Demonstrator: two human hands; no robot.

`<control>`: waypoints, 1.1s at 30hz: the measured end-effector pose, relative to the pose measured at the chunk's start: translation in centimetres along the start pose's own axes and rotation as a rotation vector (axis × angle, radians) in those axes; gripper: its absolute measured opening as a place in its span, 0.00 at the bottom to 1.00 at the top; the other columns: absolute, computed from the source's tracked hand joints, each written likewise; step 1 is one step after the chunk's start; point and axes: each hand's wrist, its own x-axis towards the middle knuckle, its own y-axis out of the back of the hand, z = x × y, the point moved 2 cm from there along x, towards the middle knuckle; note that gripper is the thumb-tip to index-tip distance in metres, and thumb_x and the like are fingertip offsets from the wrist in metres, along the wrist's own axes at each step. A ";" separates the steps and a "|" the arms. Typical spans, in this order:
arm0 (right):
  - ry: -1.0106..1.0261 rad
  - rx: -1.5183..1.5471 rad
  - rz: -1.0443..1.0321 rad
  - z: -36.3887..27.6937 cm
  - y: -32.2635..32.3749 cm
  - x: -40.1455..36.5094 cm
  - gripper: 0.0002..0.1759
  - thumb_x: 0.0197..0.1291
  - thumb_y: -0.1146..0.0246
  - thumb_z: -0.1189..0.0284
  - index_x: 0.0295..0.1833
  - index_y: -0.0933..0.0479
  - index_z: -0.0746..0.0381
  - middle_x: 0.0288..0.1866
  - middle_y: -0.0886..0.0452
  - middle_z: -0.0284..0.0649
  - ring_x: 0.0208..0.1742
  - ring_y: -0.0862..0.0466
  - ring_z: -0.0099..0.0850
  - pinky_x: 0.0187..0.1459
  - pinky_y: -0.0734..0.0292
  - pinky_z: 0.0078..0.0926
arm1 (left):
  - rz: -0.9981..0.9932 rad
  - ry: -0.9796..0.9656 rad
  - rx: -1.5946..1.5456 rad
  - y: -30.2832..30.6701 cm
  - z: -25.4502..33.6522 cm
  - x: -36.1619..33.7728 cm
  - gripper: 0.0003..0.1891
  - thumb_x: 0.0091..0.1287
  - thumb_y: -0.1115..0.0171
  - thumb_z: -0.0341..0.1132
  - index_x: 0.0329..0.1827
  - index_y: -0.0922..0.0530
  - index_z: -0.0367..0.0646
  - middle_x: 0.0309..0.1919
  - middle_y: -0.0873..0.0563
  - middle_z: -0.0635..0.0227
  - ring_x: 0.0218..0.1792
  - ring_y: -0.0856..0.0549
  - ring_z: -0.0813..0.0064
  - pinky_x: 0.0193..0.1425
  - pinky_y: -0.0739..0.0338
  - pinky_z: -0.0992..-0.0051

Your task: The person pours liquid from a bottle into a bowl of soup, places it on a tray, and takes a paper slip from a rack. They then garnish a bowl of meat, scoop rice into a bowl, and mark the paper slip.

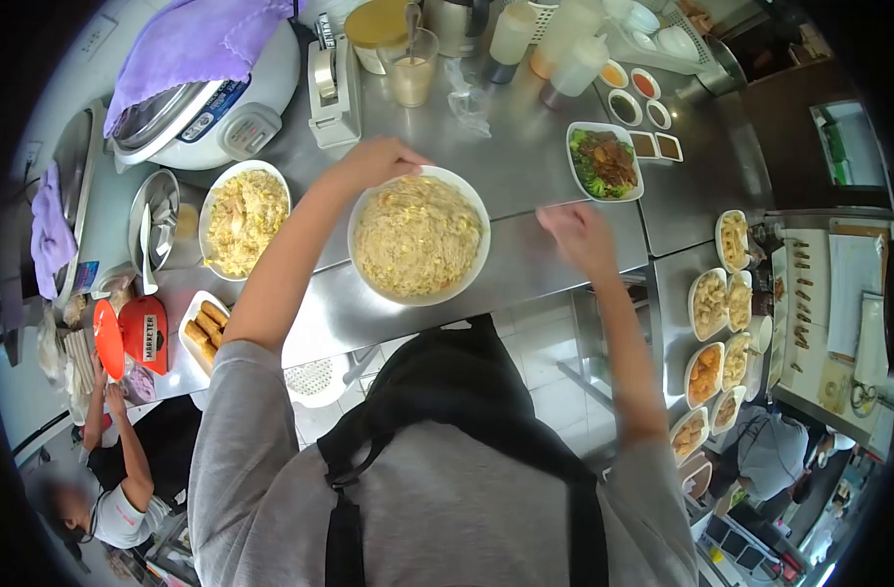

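A round white bowl of fried rice (420,237) with bits of egg sits near the front edge of the steel counter. My left hand (379,164) is closed at its far-left rim, with some fingers hidden behind the bowl. To the right of the bowl, apart from it, my right hand (576,235) hovers over the counter edge. Its fingers are loosely bent and a little blurred, and I see nothing in them. Beyond that hand stands a white dish of broccoli and brown meat (604,161).
A second rice bowl (245,219) and a plate of fried rolls (205,331) stand left, near a rice cooker (207,88). Squeeze bottles (574,68) and sauce cups (625,107) are at the back. Several filled dishes (709,305) line the right counter. Co-workers (124,479) stand on both sides.
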 end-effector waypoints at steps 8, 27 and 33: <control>0.439 0.364 -0.330 -3.3 -12.4 10.7 0.09 0.50 0.41 0.74 0.36 0.20 0.66 0.39 0.22 0.40 0.40 0.20 0.31 0.44 0.27 0.25 | 0.083 0.080 0.253 -0.6 4.0 1.2 0.12 0.57 0.35 0.48 0.38 0.13 0.55 0.32 0.13 0.63 0.35 0.15 0.60 0.40 0.22 0.64; -0.127 1.279 0.226 6.5 -12.5 -8.0 0.07 0.51 0.52 0.80 0.31 0.29 0.60 0.25 0.31 0.29 0.21 0.35 0.15 0.21 0.41 0.14 | 0.241 0.592 -0.429 -7.1 4.7 -8.9 0.24 0.74 0.59 0.44 0.42 0.21 0.29 0.25 0.15 0.52 0.26 0.14 0.61 0.34 0.18 0.65; -0.265 1.379 0.099 3.6 -15.0 -10.6 0.05 0.54 0.51 0.78 0.31 0.30 0.59 0.22 0.32 0.29 0.16 0.37 0.17 0.16 0.41 0.17 | 0.159 0.728 -1.388 -13.1 11.3 -10.9 0.25 0.75 0.64 0.47 0.40 0.23 0.34 0.23 0.16 0.60 0.22 0.15 0.71 0.22 0.20 0.76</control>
